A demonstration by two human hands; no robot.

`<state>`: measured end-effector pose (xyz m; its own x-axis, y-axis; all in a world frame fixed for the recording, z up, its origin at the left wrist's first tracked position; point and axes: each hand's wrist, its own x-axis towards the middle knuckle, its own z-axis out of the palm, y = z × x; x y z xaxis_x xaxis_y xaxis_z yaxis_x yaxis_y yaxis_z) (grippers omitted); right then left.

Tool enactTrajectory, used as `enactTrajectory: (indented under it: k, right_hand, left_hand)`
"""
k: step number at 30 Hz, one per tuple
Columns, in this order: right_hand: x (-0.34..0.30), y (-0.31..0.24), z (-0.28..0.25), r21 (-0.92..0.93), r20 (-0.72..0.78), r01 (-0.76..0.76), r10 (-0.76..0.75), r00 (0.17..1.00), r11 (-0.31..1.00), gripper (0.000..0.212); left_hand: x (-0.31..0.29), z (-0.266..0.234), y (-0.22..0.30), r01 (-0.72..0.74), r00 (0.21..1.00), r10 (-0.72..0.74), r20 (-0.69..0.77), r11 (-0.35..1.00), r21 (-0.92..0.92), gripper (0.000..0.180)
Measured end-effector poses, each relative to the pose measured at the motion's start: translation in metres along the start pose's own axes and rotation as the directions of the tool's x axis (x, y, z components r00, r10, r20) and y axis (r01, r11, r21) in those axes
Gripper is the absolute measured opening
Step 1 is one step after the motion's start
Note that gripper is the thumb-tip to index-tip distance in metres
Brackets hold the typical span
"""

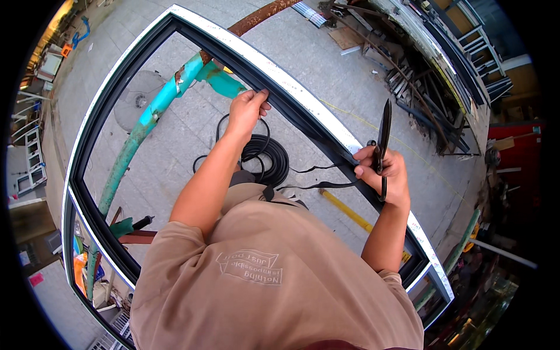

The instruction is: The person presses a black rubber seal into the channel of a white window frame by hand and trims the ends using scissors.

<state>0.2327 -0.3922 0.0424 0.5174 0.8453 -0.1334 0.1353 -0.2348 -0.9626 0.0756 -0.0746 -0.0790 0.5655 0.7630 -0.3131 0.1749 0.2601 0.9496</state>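
A large window frame [276,73], white outside and black inside, lies around me like a ring. My left hand [248,111] is closed in a pinch on the black rubber sealing strip [291,118] along the inner edge of its far bar. Farther right on that bar, my right hand [389,178] grips dark scissors [384,131], blades pointing up and away. Its thumb and fingertips also pinch the strip against the frame. Loose strip trails from there to a black coil [273,158] on the ground inside the frame.
A curved pipe support [125,154], green and rusty, passes under the frame at left. One yellow tube [344,209] lies inside the frame, near my right forearm. Metal profiles and scrap [417,96] are piled at far right. Ladder-like frames [32,160] stand at far left.
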Motion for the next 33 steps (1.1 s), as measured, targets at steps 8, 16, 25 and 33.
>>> enactTrajectory:
  k: [8, 16, 25, 33]
  right_hand:
    - [-0.002, -0.009, 0.0, 0.002, 0.0, -0.015, 0.015, 1.0, 1.0, 0.022]
    - [0.0, -0.005, 0.001, -0.008, 0.005, 0.002, -0.002, 1.0, 1.0, 0.022]
    - [-0.001, -0.008, 0.001, -0.047, -0.012, 0.025, -0.026, 1.0, 0.999, 0.023]
    - [-0.001, -0.009, 0.0, -0.094, -0.009, 0.05, -0.051, 0.999, 0.994, 0.023]
  left_hand:
    - [-0.008, 0.003, 0.006, 0.031, 0.999, -0.032, -0.016, 0.997, -0.07, 0.032]
    - [0.01, -0.003, -0.003, -0.106, 0.988, 0.113, -0.105, 0.992, 0.065, 0.033]
    - [0.02, -0.013, -0.001, -0.048, 0.992, 0.036, -0.125, 0.994, -0.1, 0.03]
    - [0.005, -0.003, -0.005, 0.047, 0.996, -0.06, -0.064, 0.982, -0.184, 0.031]
